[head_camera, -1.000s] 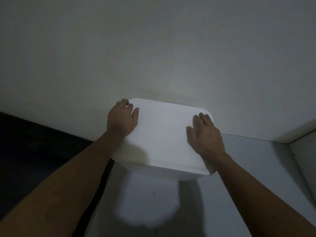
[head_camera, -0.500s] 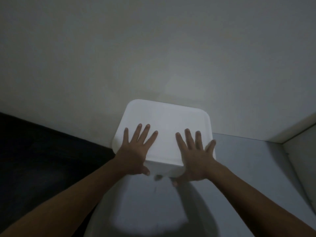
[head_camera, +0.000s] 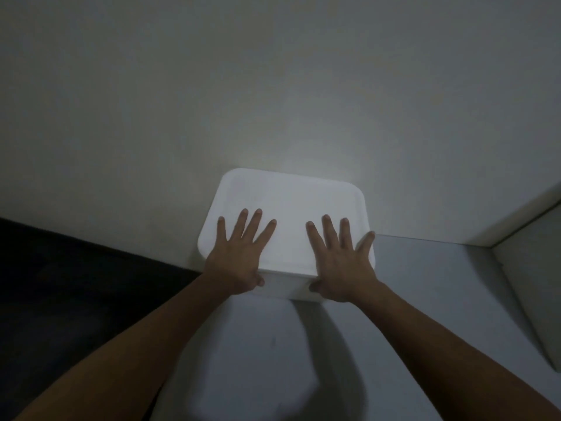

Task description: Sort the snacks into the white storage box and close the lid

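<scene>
The white storage box [head_camera: 285, 287] stands on a pale grey surface against the wall, with its white lid [head_camera: 288, 202] lying flat on top. My left hand [head_camera: 239, 256] lies flat on the lid's near left part, fingers spread and straight, thumb down over the front edge. My right hand [head_camera: 340, 259] lies flat on the near right part in the same way, little finger at the lid's right edge. No snacks are in view; the box's inside is hidden by the lid.
The pale grey surface [head_camera: 425, 284] runs right to a white ledge [head_camera: 528, 287] in the corner. A dark area [head_camera: 76, 284] drops off at the left. The plain wall [head_camera: 273, 86] stands right behind the box.
A second ago my hands lay on the lid's left and right sides. They moved to its near edge with fingers spread, and have held there for the last half second.
</scene>
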A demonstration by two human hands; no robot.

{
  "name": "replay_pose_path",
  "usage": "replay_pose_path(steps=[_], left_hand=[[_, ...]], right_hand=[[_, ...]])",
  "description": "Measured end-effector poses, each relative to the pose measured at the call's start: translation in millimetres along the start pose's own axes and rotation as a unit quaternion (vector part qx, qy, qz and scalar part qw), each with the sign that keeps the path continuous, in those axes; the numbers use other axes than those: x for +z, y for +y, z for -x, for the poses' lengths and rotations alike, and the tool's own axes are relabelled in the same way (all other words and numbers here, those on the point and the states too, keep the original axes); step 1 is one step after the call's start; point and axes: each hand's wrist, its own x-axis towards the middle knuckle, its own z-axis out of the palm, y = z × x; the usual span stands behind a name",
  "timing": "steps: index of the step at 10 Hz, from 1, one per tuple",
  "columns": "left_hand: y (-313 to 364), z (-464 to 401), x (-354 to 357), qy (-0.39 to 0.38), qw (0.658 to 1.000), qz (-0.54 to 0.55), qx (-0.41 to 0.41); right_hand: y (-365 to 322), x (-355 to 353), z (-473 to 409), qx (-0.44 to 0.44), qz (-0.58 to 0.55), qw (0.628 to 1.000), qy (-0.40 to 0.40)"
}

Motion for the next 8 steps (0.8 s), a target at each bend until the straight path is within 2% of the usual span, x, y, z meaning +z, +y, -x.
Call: replay_pose_path(steps=[3,4,6,8], left_hand=[[2,6,0,0.034,0.999,-0.013,-0.003],[9,10,-3,0.029,0.999,-0.013,-0.032],[36,37,-2,0.048,0.994,-0.017,-0.1],[92,81,-3,0.074,0.995,-0.013,-0.068]], right_hand=[[2,4,0,-0.026,0.01,0.999,0.025],[1,0,4,-0.019,0.014,0.999,0.031],[8,9,45,-0.006,-0.003,0.996,0.093],[44,26,121,0.035,-0.075,0.993,0.085]])
